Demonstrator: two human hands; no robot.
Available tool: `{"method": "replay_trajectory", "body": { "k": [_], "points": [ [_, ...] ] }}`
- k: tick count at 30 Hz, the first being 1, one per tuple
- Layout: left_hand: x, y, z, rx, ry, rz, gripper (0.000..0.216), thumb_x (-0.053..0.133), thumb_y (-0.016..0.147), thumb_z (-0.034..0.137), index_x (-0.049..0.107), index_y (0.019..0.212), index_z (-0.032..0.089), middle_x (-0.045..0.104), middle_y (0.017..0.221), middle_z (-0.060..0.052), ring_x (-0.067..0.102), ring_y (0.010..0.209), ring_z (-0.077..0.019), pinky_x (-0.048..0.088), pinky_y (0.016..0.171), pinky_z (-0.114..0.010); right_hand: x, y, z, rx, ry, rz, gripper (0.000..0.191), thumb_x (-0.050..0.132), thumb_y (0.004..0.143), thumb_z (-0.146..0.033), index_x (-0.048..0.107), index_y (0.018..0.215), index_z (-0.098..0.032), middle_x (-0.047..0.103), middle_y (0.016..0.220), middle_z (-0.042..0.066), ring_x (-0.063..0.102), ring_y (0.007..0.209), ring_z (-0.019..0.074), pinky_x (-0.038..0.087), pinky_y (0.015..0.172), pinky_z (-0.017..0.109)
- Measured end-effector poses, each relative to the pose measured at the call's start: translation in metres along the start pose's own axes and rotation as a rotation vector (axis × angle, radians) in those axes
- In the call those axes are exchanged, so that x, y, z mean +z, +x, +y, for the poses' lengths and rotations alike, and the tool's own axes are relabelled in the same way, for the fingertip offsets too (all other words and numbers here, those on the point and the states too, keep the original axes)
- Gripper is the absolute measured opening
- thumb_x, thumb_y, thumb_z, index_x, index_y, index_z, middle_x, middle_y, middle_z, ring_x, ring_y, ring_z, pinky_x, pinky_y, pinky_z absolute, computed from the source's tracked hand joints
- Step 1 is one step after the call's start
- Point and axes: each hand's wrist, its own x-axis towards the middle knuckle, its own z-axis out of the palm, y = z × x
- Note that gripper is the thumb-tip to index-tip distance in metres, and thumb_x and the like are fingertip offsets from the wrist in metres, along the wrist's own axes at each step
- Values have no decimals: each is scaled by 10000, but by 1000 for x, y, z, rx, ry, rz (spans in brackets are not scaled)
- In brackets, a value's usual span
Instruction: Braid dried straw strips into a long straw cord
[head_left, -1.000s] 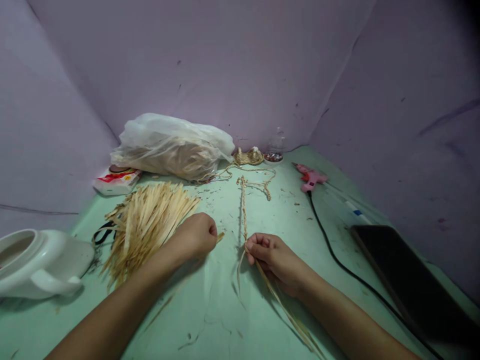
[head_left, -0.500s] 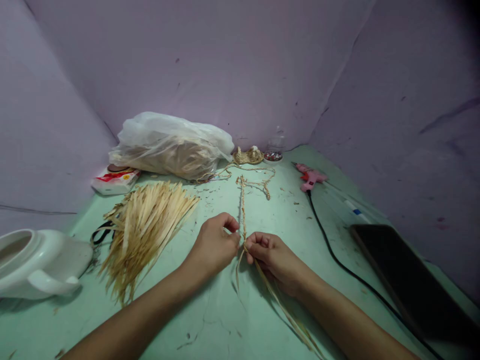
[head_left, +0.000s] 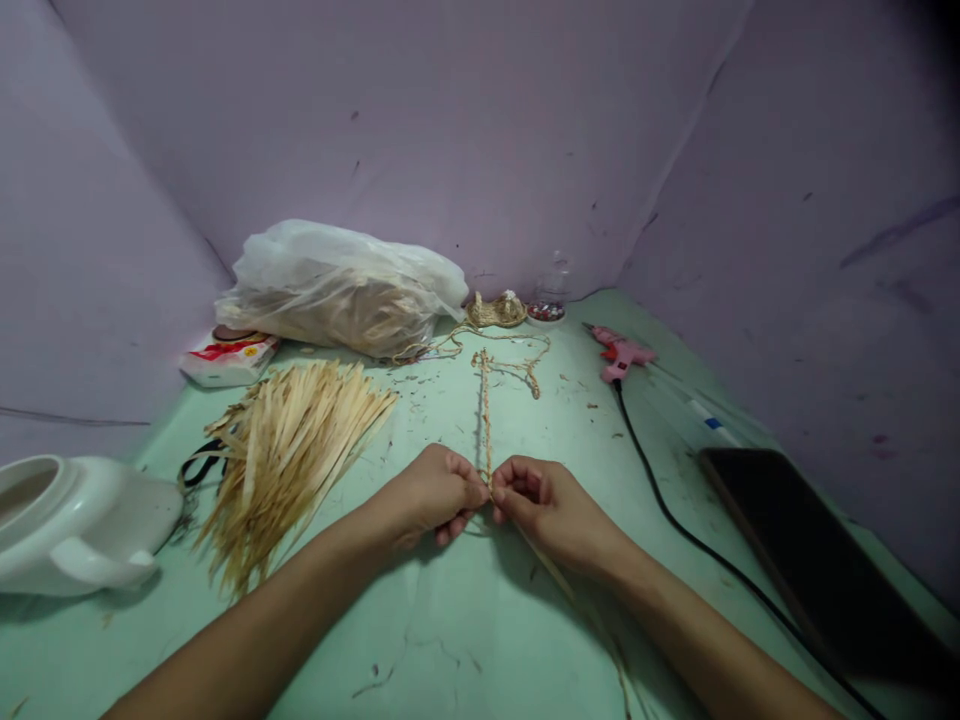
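A thin braid of straw-coloured fibre [head_left: 486, 415] runs away from me down the middle of the table, and its far part bends to the right. At its near end my left hand [head_left: 446, 495] pinches the strands, fingers closed. My right hand [head_left: 544, 505] is closed on the braid's end too, thumb against forefinger, almost touching the left. Loose strands [head_left: 585, 610] trail from under the right hand toward me. To the left lies a fanned bundle of dry fibre strips [head_left: 300, 450].
At the back are a plastic bag [head_left: 337, 285] of fibre, a small woven piece [head_left: 496, 310] and a dish of beads [head_left: 545, 313]. A pink glue gun [head_left: 624, 352], its black cord and a dark phone [head_left: 810, 560] lie right. A white ceramic pot [head_left: 90, 520] and a box [head_left: 229, 360] stand left.
My left hand has come down and right, from fingers apart beside the braid to a pinch at its end. The loose strands have shifted; the right hand has barely moved.
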Motion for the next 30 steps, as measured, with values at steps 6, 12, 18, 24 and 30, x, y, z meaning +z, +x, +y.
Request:
{"method": "replay_trajectory", "body": {
  "k": [6, 12, 18, 24, 30],
  "points": [
    [1, 4, -3, 35, 49, 1, 51, 463, 578, 148, 481, 531, 159, 328, 304, 68, 257, 278, -54, 149, 307, -188, -7, -6, -2, -136, -420, 33, 88, 464, 743, -188, 550, 741, -168, 546, 601, -1, 426, 526, 93, 304, 492, 207],
    [9, 7, -9, 167, 62, 105, 86, 456, 530, 115, 474, 448, 134, 318, 345, 63, 233, 349, -32, 142, 359, -200, 1, -18, -17, -130, -784, 223, 140, 468, 697, -145, 606, 692, -164, 602, 661, 38, 493, 571, 118, 303, 524, 222],
    [16, 2, -3, 82, -87, 139, 127, 454, 508, 103, 427, 391, 147, 284, 302, 66, 224, 298, -33, 138, 322, -196, 14, -31, -22, -89, -936, 271, 169, 451, 738, -178, 594, 649, -168, 604, 596, 40, 499, 507, 126, 255, 477, 236],
    [15, -1, -1, 7, -190, 100, 78, 481, 508, 134, 458, 434, 150, 342, 325, 57, 266, 273, -45, 114, 280, -182, 24, -35, -17, -136, -852, 251, 187, 430, 746, -134, 587, 650, -164, 617, 615, 37, 526, 526, 120, 299, 505, 226],
    [9, -3, -3, 20, -146, 35, 92, 496, 545, 160, 486, 455, 146, 325, 297, 62, 247, 265, -38, 111, 281, -175, 25, -35, -16, -134, -888, 197, 189, 428, 738, -118, 597, 661, -153, 625, 639, 61, 547, 561, 129, 320, 521, 225]
  ]
}}
